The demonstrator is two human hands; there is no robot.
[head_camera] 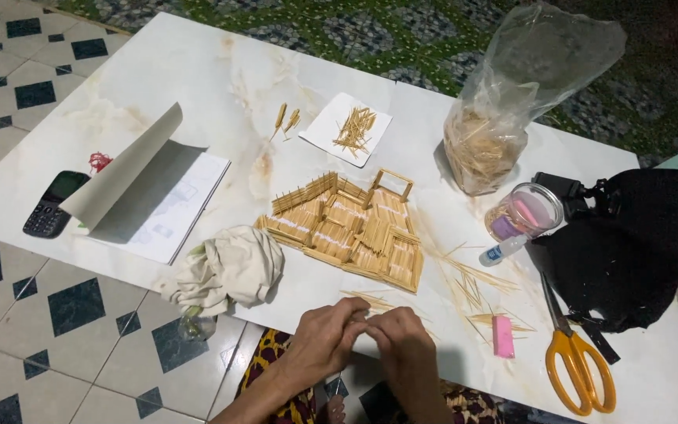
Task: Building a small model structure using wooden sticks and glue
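The widest bare stretch of the desk (198,71) lies at the far left, beyond the open booklet (151,196) and the phone (52,206). A narrower gap runs between the stick house (347,228) in the middle and the near edge, where both hands (362,341) sit; the crumpled cloth (229,271) closes it on the left and loose sticks (472,286) and a pink eraser (503,336) clutter it on the right. The right side is crowded: plastic bag (504,118), round jar (523,212), small bottle (502,251), black bag (629,243) and orange scissors (574,361). A white card of sticks (347,129) blocks the far middle.
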